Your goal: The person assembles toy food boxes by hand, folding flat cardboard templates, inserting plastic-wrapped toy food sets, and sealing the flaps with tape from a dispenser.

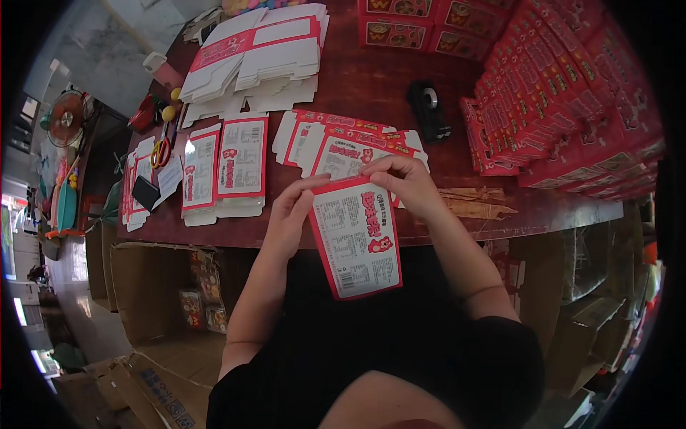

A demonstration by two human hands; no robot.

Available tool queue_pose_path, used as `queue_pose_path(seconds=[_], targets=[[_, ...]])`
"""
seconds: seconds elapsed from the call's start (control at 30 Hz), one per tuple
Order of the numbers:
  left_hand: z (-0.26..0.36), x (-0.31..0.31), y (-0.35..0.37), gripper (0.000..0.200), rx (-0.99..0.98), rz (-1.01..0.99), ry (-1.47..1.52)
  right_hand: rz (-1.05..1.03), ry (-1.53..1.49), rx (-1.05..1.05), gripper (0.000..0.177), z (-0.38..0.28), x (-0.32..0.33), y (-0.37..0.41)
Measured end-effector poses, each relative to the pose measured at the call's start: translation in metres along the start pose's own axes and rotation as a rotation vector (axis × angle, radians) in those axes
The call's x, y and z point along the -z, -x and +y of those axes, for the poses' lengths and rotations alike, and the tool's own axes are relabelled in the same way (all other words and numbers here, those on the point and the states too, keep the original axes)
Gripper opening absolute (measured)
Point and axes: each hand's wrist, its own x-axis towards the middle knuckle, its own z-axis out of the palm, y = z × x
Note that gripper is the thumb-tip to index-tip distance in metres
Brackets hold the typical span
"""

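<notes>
Carton (361, 239) at the near edge of the bench (371, 86), my left grip (291, 204) and right grip (409, 183) pinched closed on its far end, flat boxes (341, 151) beyond, black tape dispenser (430, 114) farther right

The single view comes from a camera worn on the person's head, facing forward and steeply down, close above the chest and both forearms. Its round, wide-angle frame curves at the dark edges and takes in the tabletop (357, 79) ahead, with the room beyond at the left; no second view shares the scene.
</notes>
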Motion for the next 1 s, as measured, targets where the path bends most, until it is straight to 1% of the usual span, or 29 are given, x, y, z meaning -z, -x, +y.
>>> queue_pose_path(seconds=[0.03, 0.07, 0.1, 0.13, 0.17, 0.2, 0.23, 0.27, 0.3, 0.33, 0.4, 0.43, 0.53, 0.63, 0.73, 0.83, 0.93, 1.0], targets=[[-0.001, 0.0, 0.007, 0.019, 0.044, -0.064, 0.022, 0.005, 0.033, -0.004, 0.014, -0.001, 0.0, 0.004], [-0.002, -0.005, 0.013, 0.026, 0.1, -0.087, 0.061, 0.011, 0.067, -0.011, 0.014, -0.002, -0.001, 0.008], [-0.008, -0.007, 0.017, 0.027, 0.061, -0.019, 0.055, -0.017, 0.062, 0.026, 0.019, 0.002, -0.001, 0.01], [-0.014, -0.008, 0.018, 0.028, 0.021, 0.046, 0.048, 0.004, 0.029, 0.104, 0.022, 0.001, -0.004, 0.01], [-0.019, -0.009, 0.015, 0.027, -0.072, 0.218, -0.005, 0.025, -0.004, 0.183, 0.025, -0.001, -0.005, 0.009], [-0.014, -0.007, 0.013, 0.026, -0.058, 0.312, 0.074, 0.109, -0.021, 0.192, 0.028, -0.002, 0.007, 0.003], [-0.008, -0.002, 0.009, 0.025, -0.044, 0.409, 0.151, 0.293, 0.018, 0.208, 0.027, 0.0, 0.029, -0.005], [-0.005, 0.002, 0.004, 0.024, -0.093, 0.527, 0.162, 0.474, 0.057, 0.221, 0.026, 0.006, 0.059, -0.014], [-0.008, 0.016, -0.001, 0.023, -0.116, 0.566, 0.149, 0.632, 0.309, 0.246, 0.027, 0.017, 0.095, -0.022], [-0.011, 0.03, -0.005, 0.022, -0.141, 0.607, 0.137, 0.711, 0.475, 0.233, 0.029, 0.039, 0.138, -0.031], [-0.008, 0.041, -0.009, 0.022, -0.128, 0.612, 0.099, 0.675, 0.596, 0.055, 0.027, 0.049, 0.18, -0.034], [-0.007, 0.044, -0.011, 0.023, -0.12, 0.601, 0.052, 0.652, 0.654, -0.035, 0.026, 0.047, 0.186, -0.036], [-0.009, 0.046, -0.014, 0.025, -0.107, 0.594, -0.028, 0.541, 0.481, -0.244, 0.026, 0.037, 0.187, -0.04], [-0.019, 0.051, -0.019, 0.025, -0.13, 0.586, -0.083, 0.498, 0.34, -0.343, 0.024, 0.037, 0.192, -0.044], [-0.025, 0.05, -0.022, 0.024, -0.144, 0.564, -0.111, 0.443, 0.239, -0.185, 0.018, 0.05, 0.202, -0.047], [-0.024, 0.046, -0.022, 0.023, -0.139, 0.551, -0.093, 0.491, 0.365, 0.057, 0.01, 0.071, 0.201, -0.047], [-0.023, 0.044, -0.022, 0.023, -0.139, 0.544, -0.078, 0.677, 0.173, 0.21, 0.009, 0.089, 0.187, -0.043], [-0.024, 0.045, -0.022, 0.024, -0.148, 0.541, -0.102, 0.711, -0.038, 0.23, 0.01, 0.096, 0.178, -0.04]])
